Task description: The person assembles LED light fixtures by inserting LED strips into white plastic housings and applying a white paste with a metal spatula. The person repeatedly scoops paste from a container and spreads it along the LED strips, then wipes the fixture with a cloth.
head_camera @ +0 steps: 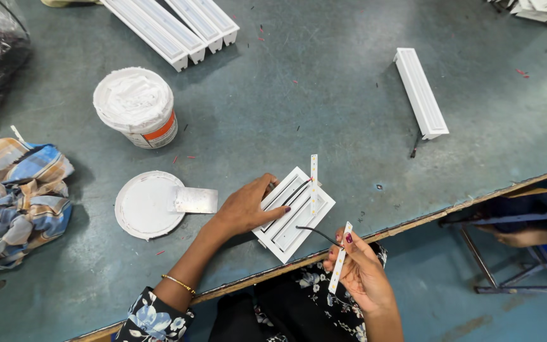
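Right hand [362, 269] pinches a thin LED strip [340, 266] just this side of the white fixture housing [294, 214]. Left hand [248, 206] presses flat on the housing's left edge. Left of it lies a round lid [144, 206], with the paste tub [135, 106] beyond.

Seen from head height, looking steeply down onto the grey-green worktable [324, 82] (one view only), edge close below.

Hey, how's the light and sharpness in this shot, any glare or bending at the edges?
Head view: soft, even light, faint shadows beside the tub and lid; no strong glare; hands and the strip sharp; wide-angle lens bends the table edge.
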The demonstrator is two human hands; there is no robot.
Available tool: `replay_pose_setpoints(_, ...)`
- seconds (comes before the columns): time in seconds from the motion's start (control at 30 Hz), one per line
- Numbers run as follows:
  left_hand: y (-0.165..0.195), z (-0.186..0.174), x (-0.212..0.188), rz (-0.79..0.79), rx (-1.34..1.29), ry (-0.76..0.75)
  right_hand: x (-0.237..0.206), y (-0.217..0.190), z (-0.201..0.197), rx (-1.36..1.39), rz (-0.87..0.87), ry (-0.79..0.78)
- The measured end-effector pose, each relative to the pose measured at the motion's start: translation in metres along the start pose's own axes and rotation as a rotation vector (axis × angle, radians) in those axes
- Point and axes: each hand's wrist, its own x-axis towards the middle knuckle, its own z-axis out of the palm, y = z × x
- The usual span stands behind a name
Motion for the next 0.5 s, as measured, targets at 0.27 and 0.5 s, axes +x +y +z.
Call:
replay_pose_setpoints(0.27, -0.008, -0.006, -0.007, 0.02, 0.088, -0.087, -0.001, 0.008, 0.002, -0.11, -0.029, 0.144)
replay_pose_setpoints(0.5, -0.005, -0.009, -0.002, 0.166, 0.011, -0.068, -0.015, -0.019, 0.022, -0.403, -0.045, 0.145)
